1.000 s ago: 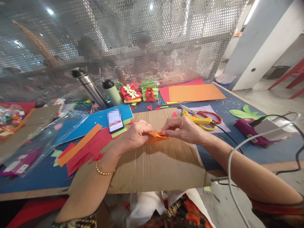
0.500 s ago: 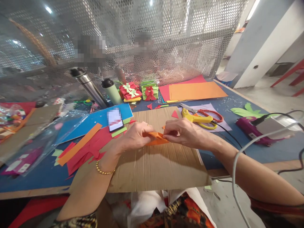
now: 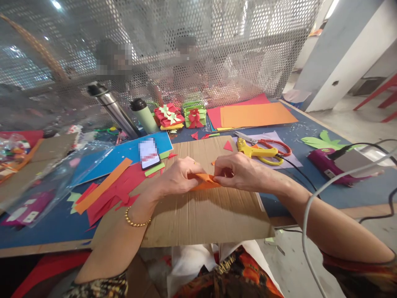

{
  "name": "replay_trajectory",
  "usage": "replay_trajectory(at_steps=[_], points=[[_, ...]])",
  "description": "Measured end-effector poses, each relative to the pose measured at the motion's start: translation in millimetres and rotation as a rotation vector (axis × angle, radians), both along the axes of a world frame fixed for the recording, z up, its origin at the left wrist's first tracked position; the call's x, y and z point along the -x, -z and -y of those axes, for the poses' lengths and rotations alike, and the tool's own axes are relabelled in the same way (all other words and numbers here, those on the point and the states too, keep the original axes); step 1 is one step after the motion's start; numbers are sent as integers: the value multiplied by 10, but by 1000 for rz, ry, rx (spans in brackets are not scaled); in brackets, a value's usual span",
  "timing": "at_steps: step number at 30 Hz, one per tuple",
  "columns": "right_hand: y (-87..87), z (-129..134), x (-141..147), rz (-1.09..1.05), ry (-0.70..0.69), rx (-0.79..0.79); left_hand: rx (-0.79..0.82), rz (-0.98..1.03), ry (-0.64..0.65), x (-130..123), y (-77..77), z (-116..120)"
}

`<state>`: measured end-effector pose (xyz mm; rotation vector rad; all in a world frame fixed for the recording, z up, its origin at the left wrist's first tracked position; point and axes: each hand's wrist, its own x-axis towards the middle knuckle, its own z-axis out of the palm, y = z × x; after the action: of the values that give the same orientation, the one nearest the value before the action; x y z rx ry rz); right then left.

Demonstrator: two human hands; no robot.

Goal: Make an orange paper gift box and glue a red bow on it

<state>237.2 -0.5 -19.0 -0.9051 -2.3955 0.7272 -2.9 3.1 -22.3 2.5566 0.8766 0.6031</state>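
Between my hands, over the brown cardboard sheet [image 3: 198, 215], is a folded piece of orange paper [image 3: 205, 182]. My left hand [image 3: 180, 176] pinches its left end, and my right hand [image 3: 237, 171] pinches the right end between thumb and fingers. The fingertips partly cover the paper, so its full shape is hidden. Just past my right hand lies a yellow glue gun [image 3: 257, 152] with a black cord, touching red-handled scissors [image 3: 274, 145]. A small red paper triangle [image 3: 228, 145] and an orange scrap rest on the cardboard beyond my hands.
To the left lie a phone [image 3: 149, 154], red paper [image 3: 119, 188], an orange strip [image 3: 104, 186] and a blue folder [image 3: 124, 155]. Behind stand two bottles [image 3: 144, 116], small paper gift boxes [image 3: 169, 115] and orange sheets [image 3: 257, 115]. A power strip [image 3: 328, 165] with cables sits right.
My hands stay almost in place, both still gripping the orange paper. The camera view has shifted slightly.
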Motion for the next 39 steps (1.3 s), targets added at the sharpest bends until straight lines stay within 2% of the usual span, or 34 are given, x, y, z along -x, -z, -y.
replay_trajectory(at_steps=[7,15,20,26,30,36,39], points=[[2,1,23,-62,-32,-55,15,-19,-46,3,8,7],[69,-40,2,-156,-1,88,75,43,-94,12,10,-33],[49,-24,-8,-199,-6,67,117,145,-130,11,7,-23],[62,13,-11,-232,6,-50,108,224,-178,31,48,-45],[161,27,29,-229,109,-214,12,252,-192,33,148,-94],[251,26,81,-210,125,-541,-262,254,-101,-27,133,-54],[258,39,91,-152,135,-649,-317,282,-38,-75,92,6]])
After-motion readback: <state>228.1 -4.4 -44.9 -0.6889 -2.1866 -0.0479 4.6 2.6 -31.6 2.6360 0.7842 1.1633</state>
